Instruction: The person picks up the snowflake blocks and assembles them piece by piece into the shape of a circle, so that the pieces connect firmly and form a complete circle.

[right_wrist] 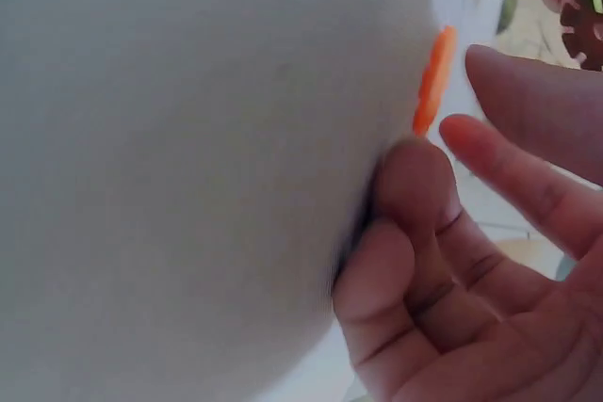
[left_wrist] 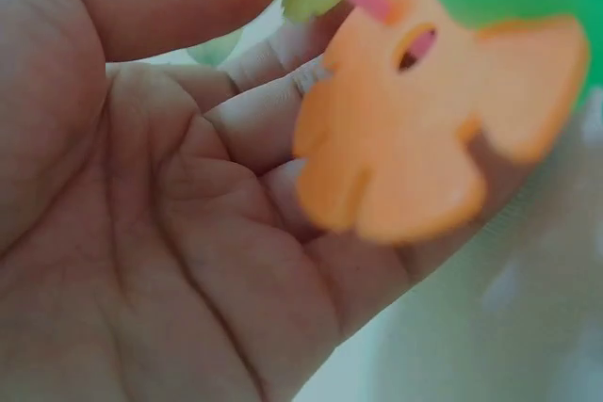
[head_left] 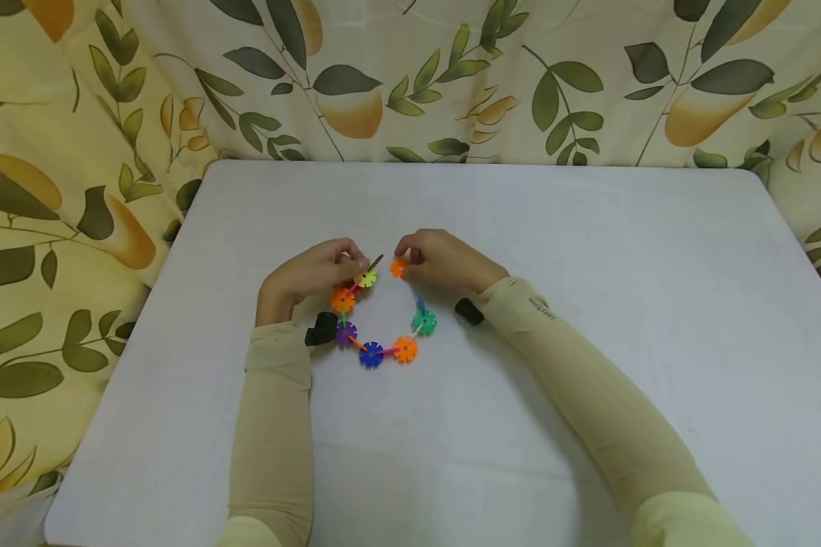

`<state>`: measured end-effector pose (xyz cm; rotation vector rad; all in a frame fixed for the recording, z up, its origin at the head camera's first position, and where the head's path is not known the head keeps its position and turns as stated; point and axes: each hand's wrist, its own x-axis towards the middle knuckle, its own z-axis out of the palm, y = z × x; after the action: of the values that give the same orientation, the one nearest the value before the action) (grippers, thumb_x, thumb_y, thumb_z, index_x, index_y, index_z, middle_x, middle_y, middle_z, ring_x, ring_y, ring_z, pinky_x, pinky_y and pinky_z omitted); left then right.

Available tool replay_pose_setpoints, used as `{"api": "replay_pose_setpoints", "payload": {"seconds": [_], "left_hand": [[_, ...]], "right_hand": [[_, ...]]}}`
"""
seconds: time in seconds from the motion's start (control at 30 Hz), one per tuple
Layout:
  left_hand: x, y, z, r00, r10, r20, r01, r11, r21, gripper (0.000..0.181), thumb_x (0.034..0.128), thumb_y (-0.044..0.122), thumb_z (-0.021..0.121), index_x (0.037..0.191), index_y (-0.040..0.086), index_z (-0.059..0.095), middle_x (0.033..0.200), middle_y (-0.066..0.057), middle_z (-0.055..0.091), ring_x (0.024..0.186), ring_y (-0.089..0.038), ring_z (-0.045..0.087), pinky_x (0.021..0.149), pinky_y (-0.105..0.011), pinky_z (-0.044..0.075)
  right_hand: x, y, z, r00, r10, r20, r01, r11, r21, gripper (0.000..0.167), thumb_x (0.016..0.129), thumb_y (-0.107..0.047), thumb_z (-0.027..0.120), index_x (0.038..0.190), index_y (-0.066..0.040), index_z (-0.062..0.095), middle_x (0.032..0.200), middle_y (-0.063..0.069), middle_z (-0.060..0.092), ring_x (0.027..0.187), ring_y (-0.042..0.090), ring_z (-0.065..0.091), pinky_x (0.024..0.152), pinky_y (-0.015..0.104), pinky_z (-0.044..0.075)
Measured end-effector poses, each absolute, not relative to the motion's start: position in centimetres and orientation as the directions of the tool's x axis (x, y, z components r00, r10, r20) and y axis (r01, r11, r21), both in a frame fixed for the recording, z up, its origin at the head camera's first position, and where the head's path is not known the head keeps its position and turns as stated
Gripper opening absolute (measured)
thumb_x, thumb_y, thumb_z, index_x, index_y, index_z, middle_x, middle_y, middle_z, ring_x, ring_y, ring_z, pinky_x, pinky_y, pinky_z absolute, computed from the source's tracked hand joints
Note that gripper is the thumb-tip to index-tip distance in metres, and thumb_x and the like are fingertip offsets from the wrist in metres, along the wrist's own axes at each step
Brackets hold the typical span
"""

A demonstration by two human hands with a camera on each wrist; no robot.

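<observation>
My left hand [head_left: 315, 267] pinches a yellow-green notched disc [head_left: 367, 278] at the upper left end of a curved chain of interlocking plastic discs. A dark brown disc [head_left: 376, 262], seen edge-on in the head view, is slotted into it. Close to the left palm, the left wrist view shows an orange disc [left_wrist: 396, 157] of the chain. My right hand [head_left: 445, 258] is at a loose orange disc [right_wrist: 434, 82], which appears flat on the table. Its index finger and thumb lie on either side, with a gap between thumb and disc.
The chain curves down past a purple disc [head_left: 346, 334] and a blue disc [head_left: 371, 355] to a green disc [head_left: 424, 322], with an upright blue disc [head_left: 420, 302] at its right end. A white table [head_left: 588, 365] lies below, bordered by a leaf-patterned curtain [head_left: 417, 83].
</observation>
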<state>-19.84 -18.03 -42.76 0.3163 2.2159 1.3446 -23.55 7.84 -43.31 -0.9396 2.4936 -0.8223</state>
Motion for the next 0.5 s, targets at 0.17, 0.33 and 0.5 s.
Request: {"api": "replay_pose_setpoints", "payload": {"seconds": [0.17, 0.33, 0.5], "left_hand": [[-20.14, -17.76, -42.91, -0.823, 0.494, -0.282, -0.034, 0.452, 0.891, 0.035, 0.1132, 0.029, 0.055, 0.135, 0.003, 0.065, 0.127, -0.013, 0.066, 0.113, -0.029, 0.058, 0.105, -0.042, 0.046], [-20.25, -17.65, -43.06, -0.802, 0.535, -0.265, -0.019, 0.420, 0.907, 0.040, 0.1145, 0.027, 0.053, 0.142, 0.001, 0.064, 0.146, -0.013, 0.062, 0.128, -0.028, 0.055, 0.117, -0.046, 0.042], [-20.07, -17.86, -43.07, -0.791, 0.549, -0.268, -0.032, 0.402, 0.915, 0.038, 0.1134, 0.019, 0.052, 0.145, 0.000, 0.062, 0.146, -0.012, 0.062, 0.115, -0.027, 0.062, 0.114, -0.043, 0.044]], "right_hand": [[-23.60, 7.26, -43.24, -0.733, -0.666, -0.140, -0.491, 0.660, -0.569, 0.024, 0.098, -0.006, 0.075, 0.120, 0.002, 0.069, 0.100, 0.014, 0.066, 0.092, 0.030, 0.059, 0.086, 0.043, 0.052], [-23.23, 7.43, -43.36, -0.771, -0.617, -0.157, -0.441, 0.695, -0.568, 0.022, 0.097, -0.006, 0.076, 0.113, 0.003, 0.063, 0.101, 0.014, 0.062, 0.093, 0.029, 0.056, 0.085, 0.041, 0.049], [-22.66, 8.08, -43.68, -0.794, -0.588, -0.155, -0.393, 0.691, -0.607, 0.021, 0.097, -0.006, 0.075, 0.110, 0.001, 0.060, 0.098, 0.013, 0.063, 0.090, 0.029, 0.057, 0.082, 0.040, 0.049]]}}
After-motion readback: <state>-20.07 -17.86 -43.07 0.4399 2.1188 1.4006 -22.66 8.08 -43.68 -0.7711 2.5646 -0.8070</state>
